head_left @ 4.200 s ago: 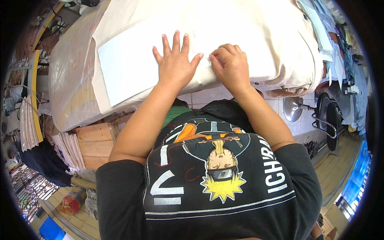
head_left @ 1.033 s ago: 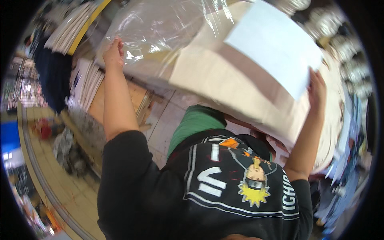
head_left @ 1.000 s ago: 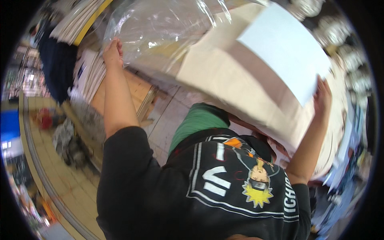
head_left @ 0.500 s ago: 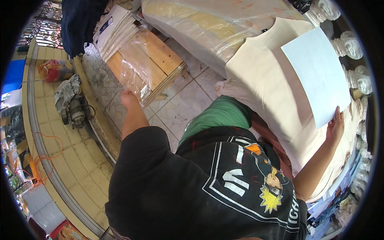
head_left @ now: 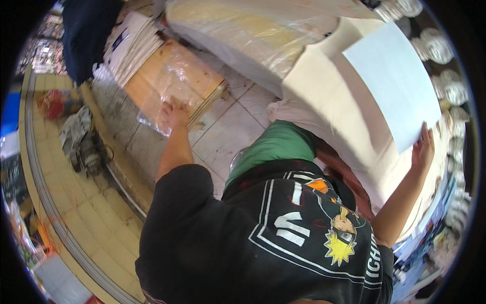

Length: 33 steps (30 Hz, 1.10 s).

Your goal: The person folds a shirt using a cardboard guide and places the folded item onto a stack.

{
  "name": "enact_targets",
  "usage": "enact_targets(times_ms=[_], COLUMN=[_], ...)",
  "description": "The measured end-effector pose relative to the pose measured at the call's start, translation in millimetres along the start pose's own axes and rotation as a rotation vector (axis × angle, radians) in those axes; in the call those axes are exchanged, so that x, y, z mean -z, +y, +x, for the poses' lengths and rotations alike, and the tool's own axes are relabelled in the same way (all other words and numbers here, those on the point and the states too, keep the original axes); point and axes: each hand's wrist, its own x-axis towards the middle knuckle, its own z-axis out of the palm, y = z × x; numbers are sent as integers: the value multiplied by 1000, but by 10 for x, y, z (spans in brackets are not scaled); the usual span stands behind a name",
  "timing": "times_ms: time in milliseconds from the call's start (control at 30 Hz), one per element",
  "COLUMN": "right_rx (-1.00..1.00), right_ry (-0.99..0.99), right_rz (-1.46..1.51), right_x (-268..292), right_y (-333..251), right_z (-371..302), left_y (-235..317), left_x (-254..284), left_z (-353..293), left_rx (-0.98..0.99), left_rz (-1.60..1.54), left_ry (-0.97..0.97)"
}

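Note:
My left hand (head_left: 175,113) rests on a clear plastic bag (head_left: 185,71), its fingers spread over the film. That bag lies across a stack of wooden boards (head_left: 150,70). On the right, my right hand (head_left: 423,148) grips the lower corner of a stiff white sheet (head_left: 392,81) between thumb and fingers. Beneath the sheet a cream T-shirt (head_left: 324,81) is spread out, its neckline toward the far side.
Folded cream shirts (head_left: 129,45) are piled at the far end of the boards. A plastic-covered bulk (head_left: 243,30) stands behind. On the left, a tiled ledge (head_left: 96,202) holds a small motor (head_left: 90,161). White balusters (head_left: 435,45) line the right side.
My left hand has moved right and inward over the plastic bag, its fingers going from closed to spread. The right hand keeps its hold on the white sheet. The view has shifted slightly.

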Motion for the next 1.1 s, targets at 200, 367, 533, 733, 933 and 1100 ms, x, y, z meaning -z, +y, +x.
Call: enact_targets(times_ms=[200,367,533,733,933,1100], right_rx=[72,521,742,576,364,-92], right_ry=[-9,-55,-255,-144,65,-201], right_rz=[200,28,-772,-897,-346,256], right_x=[-271,-215,-602,-594,-596,-487], right_y=[-368,-501,-124,275,294,207], right_z=[-305,-546,-805,-818,-828,-766], left_y=[-199,614,1777,2616,2611,2631], left_x=[-3,1089,1902,2188,2374,2250], left_z=[268,88,-460,-1633,-2215,-2063], left_rx=[145,-222,-788,-1108,-1017,-942], left_rz=[6,-644,-1082,-856,-558,-655], left_ry=[91,644,540,-22,-251,-428])
